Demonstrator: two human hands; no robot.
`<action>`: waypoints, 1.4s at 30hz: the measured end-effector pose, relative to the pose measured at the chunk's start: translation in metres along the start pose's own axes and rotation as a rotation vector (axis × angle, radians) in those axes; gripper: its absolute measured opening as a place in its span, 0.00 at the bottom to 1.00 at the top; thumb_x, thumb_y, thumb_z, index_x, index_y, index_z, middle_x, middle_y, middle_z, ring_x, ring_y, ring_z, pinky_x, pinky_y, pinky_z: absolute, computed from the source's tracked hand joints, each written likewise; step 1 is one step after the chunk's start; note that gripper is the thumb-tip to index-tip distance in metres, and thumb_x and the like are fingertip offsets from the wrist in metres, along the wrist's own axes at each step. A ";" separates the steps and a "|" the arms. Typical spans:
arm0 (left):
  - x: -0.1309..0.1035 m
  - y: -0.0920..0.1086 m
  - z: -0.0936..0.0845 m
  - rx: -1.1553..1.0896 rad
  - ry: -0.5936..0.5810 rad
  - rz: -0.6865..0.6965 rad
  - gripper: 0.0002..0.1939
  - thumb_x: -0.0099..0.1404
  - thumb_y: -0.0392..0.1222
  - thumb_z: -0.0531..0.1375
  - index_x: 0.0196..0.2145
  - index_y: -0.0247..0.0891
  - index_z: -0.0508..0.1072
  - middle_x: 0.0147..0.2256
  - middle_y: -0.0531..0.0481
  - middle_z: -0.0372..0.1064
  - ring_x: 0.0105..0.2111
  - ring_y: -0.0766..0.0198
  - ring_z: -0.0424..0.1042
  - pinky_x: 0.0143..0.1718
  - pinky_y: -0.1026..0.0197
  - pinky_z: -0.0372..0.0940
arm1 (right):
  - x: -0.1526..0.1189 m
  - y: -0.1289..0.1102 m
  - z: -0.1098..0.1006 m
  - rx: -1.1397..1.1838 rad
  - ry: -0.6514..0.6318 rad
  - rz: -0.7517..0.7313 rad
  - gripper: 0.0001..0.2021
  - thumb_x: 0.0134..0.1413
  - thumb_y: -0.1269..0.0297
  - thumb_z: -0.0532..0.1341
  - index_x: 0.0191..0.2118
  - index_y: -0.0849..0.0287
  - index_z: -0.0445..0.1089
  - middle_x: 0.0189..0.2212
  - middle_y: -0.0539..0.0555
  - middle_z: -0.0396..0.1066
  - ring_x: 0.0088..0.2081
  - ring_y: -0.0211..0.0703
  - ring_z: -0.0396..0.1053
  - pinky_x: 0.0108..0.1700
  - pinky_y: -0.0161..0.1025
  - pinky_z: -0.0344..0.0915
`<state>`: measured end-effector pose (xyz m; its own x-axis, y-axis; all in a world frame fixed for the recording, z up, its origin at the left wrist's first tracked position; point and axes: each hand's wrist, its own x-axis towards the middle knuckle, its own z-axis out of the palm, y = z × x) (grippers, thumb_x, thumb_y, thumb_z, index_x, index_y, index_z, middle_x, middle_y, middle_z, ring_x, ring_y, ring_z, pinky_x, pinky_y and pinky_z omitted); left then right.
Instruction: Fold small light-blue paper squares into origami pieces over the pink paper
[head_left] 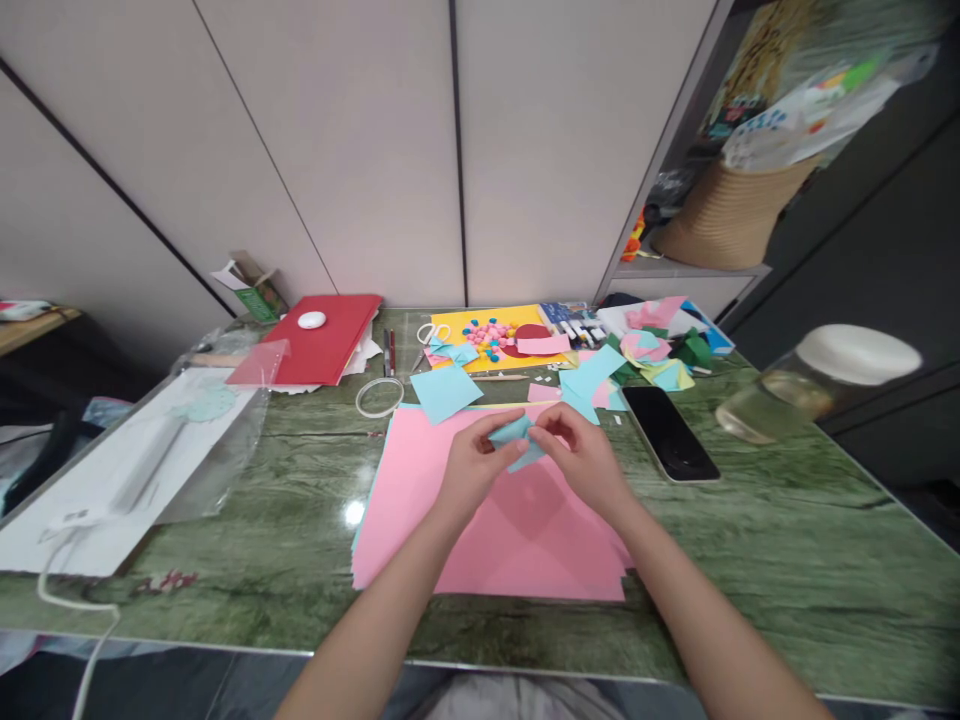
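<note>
The small, folded piece of light-blue paper [516, 431] is held up between the person's two hands, above the upper middle of a stack of large, flat pink paper sheets [491, 545]. The left hand [480, 452] is clamped on the folded piece from its left side, with the thumb along its near side and the fingers along its far edge. The right hand [579, 452] grips it from the right, its thumb and forefinger pressed together at the piece's right side. The two hands are near each other, the piece filling the gap between them; part of it hangs below the fingertips.

The pink stack lies on a green, marbled, glossy surface [795, 580]. Just beyond the left hand, a flat light-blue paper square [444, 392] overlaps the stack's far edge. Past both hands lies a bright yellow sheet [523, 314] bearing small pink, blue and yellow balls [491, 336]. Loose light-blue paper pieces [592, 374] lie beyond the right hand, and a black-screened smartphone [670, 434] rests to that hand's right, apart from it.
</note>
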<state>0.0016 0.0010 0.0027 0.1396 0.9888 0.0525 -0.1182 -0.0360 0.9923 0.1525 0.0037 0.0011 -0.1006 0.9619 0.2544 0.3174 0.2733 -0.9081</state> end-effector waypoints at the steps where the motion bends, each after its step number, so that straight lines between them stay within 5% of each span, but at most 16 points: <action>1: 0.000 0.000 0.001 0.028 0.005 -0.006 0.18 0.50 0.40 0.64 0.41 0.39 0.73 0.38 0.47 0.72 0.37 0.59 0.69 0.37 0.59 0.64 | -0.001 0.000 0.002 0.003 0.016 -0.002 0.05 0.51 0.64 0.57 0.28 0.57 0.62 0.26 0.48 0.63 0.29 0.38 0.62 0.32 0.35 0.58; 11: 0.000 -0.003 0.000 0.027 0.023 0.040 0.16 0.51 0.38 0.63 0.40 0.39 0.74 0.42 0.46 0.72 0.41 0.57 0.69 0.38 0.60 0.64 | -0.001 -0.002 0.007 0.205 0.023 0.065 0.08 0.49 0.65 0.59 0.38 0.56 0.66 0.25 0.48 0.63 0.28 0.38 0.62 0.30 0.35 0.60; 23: -0.001 -0.002 0.001 0.061 0.041 0.020 0.16 0.51 0.40 0.63 0.39 0.40 0.74 0.40 0.47 0.72 0.36 0.60 0.69 0.33 0.63 0.63 | 0.000 -0.003 0.006 0.192 0.045 0.112 0.05 0.45 0.63 0.61 0.27 0.58 0.66 0.24 0.49 0.65 0.26 0.37 0.61 0.29 0.34 0.60; 33: -0.003 -0.003 0.002 -0.039 0.197 -0.038 0.27 0.49 0.43 0.64 0.48 0.40 0.65 0.26 0.53 0.67 0.24 0.67 0.65 0.26 0.65 0.61 | -0.002 -0.008 0.003 0.202 -0.056 0.135 0.07 0.47 0.64 0.59 0.24 0.59 0.62 0.20 0.46 0.59 0.24 0.35 0.59 0.28 0.34 0.57; 42: -0.002 0.001 0.001 0.045 0.181 0.006 0.22 0.50 0.41 0.64 0.44 0.40 0.67 0.27 0.52 0.68 0.25 0.66 0.66 0.26 0.65 0.62 | -0.003 -0.011 0.000 0.166 -0.068 0.083 0.10 0.51 0.60 0.57 0.23 0.59 0.64 0.20 0.48 0.63 0.25 0.36 0.61 0.30 0.35 0.59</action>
<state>0.0017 -0.0016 0.0036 -0.0409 0.9983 0.0410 -0.0742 -0.0439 0.9963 0.1494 -0.0019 0.0102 -0.1458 0.9765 0.1586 0.1682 0.1824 -0.9687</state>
